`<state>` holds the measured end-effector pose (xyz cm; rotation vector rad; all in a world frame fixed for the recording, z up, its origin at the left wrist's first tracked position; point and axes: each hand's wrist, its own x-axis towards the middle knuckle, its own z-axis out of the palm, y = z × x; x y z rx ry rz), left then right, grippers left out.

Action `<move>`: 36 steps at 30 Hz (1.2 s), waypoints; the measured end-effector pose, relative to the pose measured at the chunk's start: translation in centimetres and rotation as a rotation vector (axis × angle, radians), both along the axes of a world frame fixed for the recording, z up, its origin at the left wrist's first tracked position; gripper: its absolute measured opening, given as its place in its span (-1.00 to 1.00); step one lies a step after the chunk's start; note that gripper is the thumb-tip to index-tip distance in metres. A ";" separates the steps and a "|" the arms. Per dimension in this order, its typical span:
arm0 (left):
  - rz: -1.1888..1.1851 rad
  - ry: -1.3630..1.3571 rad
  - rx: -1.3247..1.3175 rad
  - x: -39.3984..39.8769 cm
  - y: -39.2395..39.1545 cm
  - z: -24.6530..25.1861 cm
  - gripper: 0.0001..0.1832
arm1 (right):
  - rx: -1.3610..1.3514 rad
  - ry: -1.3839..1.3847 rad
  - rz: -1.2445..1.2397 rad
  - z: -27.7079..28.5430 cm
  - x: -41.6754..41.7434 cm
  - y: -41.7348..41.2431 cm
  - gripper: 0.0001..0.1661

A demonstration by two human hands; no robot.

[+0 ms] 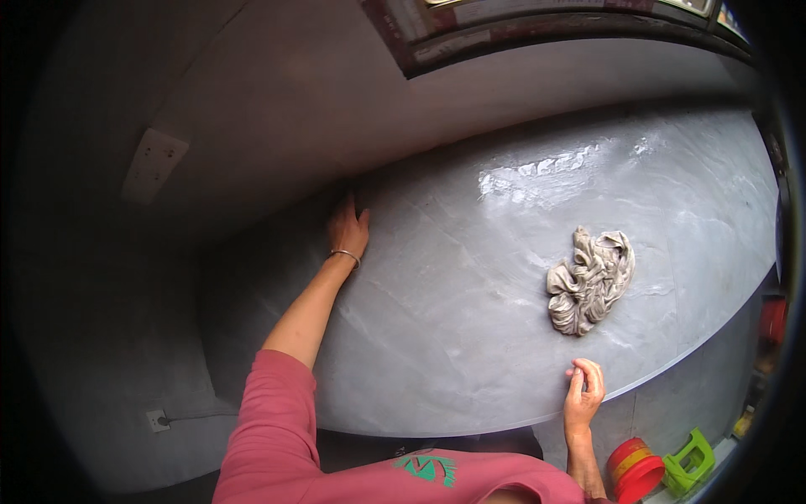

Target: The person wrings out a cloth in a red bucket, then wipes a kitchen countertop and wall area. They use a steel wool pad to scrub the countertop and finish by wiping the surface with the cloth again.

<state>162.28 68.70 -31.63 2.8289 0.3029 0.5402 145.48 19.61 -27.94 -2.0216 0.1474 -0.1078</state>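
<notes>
A grey countertop [415,315] with pale streaks lies before me. My left hand [348,232], with a metal bangle at the wrist, reaches to its back edge near the wall. The thumb stands apart from the fingers, whose tips fade into shadow, and I see nothing held. At the counter's front edge is my right hand [585,394], its fingers curled in towards the thumb with nothing visible in them. A crumpled, twisted greyish-beige cloth [589,283] lies on the counter just beyond the right hand, apart from it.
A wet, shiny patch [541,173] marks the counter's far part. Behind rises a grey wall [283,126] with a socket plate [154,165] and a dark-framed window [535,31]. A plugged outlet [158,421] is low left. On the floor stand a red bucket [636,472] and a green plastic stool [689,465].
</notes>
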 end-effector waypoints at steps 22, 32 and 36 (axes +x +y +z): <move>-0.169 -0.154 0.390 12.3 -17.6 -2.7 -0.71 | 0.257 0.241 -0.429 -1.2 -3.1 -6.9 -0.86; -0.830 -0.089 -0.182 5.7 -25.2 -1.0 -0.64 | 0.202 0.158 -0.279 0.8 -0.5 -7.1 -0.84; -0.537 -0.058 -0.093 10.8 -18.4 0.5 -0.71 | 0.177 0.228 -0.362 -0.1 -2.4 -8.6 -0.83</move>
